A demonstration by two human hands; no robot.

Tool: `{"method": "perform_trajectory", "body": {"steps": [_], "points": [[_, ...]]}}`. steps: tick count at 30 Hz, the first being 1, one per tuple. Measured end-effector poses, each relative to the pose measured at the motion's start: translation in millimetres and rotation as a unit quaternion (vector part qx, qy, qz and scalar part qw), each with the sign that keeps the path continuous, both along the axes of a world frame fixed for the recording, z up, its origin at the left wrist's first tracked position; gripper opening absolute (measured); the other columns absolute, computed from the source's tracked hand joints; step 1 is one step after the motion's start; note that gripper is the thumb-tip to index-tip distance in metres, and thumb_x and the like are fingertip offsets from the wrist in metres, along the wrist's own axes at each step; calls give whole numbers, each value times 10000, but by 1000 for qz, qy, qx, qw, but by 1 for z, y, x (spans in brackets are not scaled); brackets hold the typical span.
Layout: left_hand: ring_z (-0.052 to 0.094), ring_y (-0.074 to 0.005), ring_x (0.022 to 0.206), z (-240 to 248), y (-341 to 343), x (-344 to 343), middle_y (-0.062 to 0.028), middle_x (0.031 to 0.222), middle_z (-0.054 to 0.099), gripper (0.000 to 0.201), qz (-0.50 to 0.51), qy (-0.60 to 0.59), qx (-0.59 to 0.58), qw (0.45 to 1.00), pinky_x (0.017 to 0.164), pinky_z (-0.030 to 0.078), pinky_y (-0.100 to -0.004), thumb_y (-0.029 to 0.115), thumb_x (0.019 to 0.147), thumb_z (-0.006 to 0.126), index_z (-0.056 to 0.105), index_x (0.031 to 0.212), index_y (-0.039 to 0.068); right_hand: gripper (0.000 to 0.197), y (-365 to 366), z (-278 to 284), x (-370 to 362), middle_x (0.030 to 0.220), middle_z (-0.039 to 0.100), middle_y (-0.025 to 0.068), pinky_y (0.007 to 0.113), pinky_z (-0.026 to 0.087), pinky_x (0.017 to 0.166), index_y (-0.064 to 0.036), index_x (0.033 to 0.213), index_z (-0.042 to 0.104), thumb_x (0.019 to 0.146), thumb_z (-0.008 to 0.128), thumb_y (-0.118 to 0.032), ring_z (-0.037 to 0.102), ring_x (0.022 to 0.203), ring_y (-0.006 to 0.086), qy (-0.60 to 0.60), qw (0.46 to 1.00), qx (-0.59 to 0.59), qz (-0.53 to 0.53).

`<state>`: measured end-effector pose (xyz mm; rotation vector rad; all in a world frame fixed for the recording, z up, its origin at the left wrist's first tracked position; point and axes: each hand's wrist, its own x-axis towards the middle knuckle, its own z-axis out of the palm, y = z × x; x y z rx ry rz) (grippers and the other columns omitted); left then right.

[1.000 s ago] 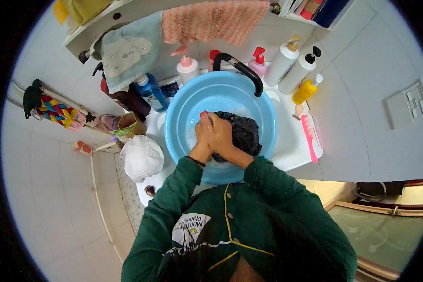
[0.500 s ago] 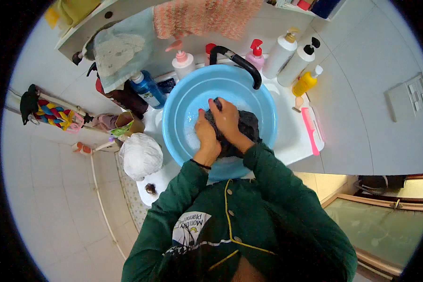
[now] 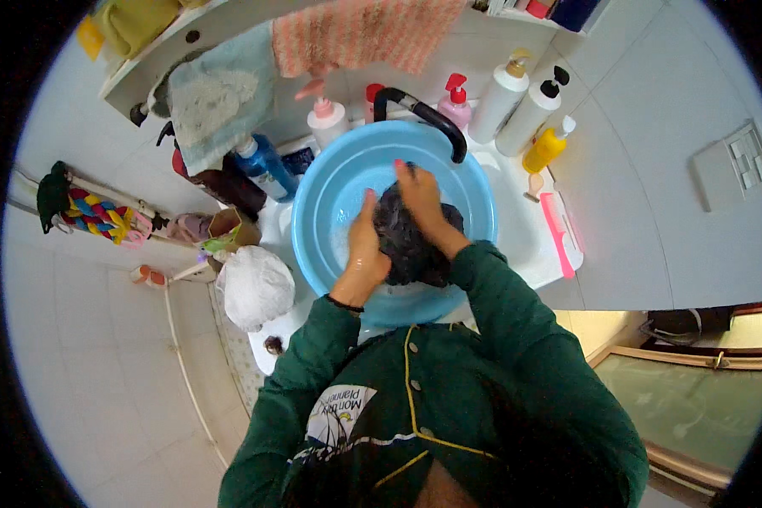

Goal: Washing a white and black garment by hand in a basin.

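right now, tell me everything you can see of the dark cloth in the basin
The dark cloth is near-black, soft-looking fabric, bunched into a wrinkled heap inside the light blue basin, right of its centre. The right grip lies over its upper part; the left grip is along its left edge. Its full shape is hidden by the folds.

Dark cloth-like bundle (image 3: 406,244) (all crumpled) inside the light-blue basin (image 3: 315,199)
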<state>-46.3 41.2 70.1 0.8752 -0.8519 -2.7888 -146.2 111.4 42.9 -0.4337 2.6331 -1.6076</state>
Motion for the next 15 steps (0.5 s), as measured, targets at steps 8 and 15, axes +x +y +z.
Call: {"method": "perform_trajectory", "body": {"steps": [8, 15], "points": [[508, -201, 976, 1, -68, -12, -86, 1063, 519, 482, 13, 86, -77, 993, 845, 424, -357, 426, 854, 509, 446, 1152, 52, 418, 36, 36, 41, 1052, 577, 91, 359, 461, 824, -19, 1107, 508, 793, 622, -269, 587, 897, 217, -502, 772, -283, 269], [499, -137, 982, -34, -36, 1, -66, 1144, 500, 494, 54, 52, -248, 966, 794, 421, -270, 392, 868, 495, 427, 1216, 48, 417, 37, 25, 38, 1035, 575, 104, 379, 465, 829, -10, 1106, 471, 761, 659, -147, 578, 915, 225, -495, 759, -397, 147]]}}
